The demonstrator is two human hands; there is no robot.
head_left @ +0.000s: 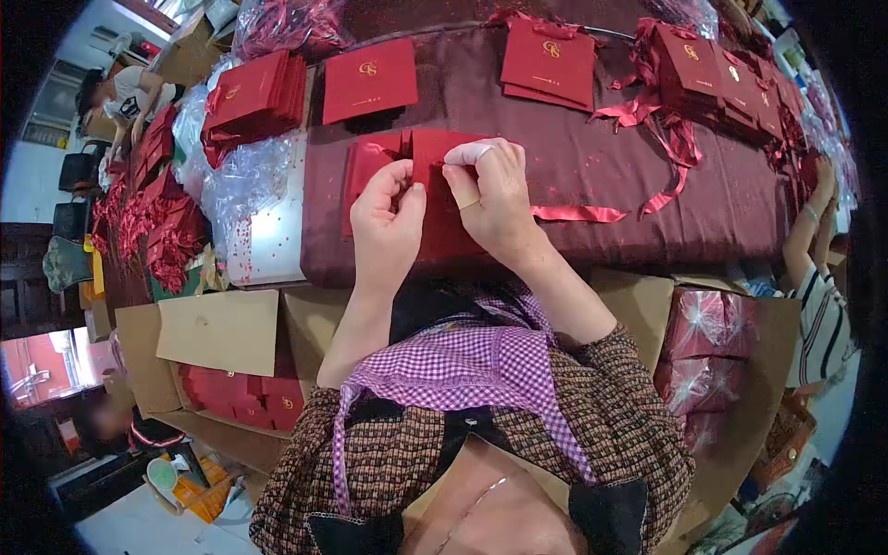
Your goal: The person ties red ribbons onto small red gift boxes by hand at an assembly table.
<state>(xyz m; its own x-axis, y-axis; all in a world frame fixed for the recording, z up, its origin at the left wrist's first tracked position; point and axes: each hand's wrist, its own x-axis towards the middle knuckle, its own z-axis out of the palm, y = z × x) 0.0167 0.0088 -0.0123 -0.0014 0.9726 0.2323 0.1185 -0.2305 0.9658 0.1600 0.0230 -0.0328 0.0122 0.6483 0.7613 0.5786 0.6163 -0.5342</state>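
Observation:
A red bag (439, 231) with a ribbon lies on the dark red cloth (592, 236) in front of me. At its left side, my left hand (388, 213) is closed, thumb against bent fingers, by the bag's upper part. My right hand (490, 190) pinches at the bag's top right; a fingertip has a white covering. What is between the fingertips of either hand is too small to make out. A loose red ribbon (578, 214) runs out to the right from beside my right wrist.
Red bags stand in stacks at the back left (254, 97), back middle (370, 79) and back right (550, 65). Open cartons (217, 328) flank me, with wrapped red packs (708, 324) on the right. Another person (139, 97) is far left; a co-worker's arm (805, 231) is far right.

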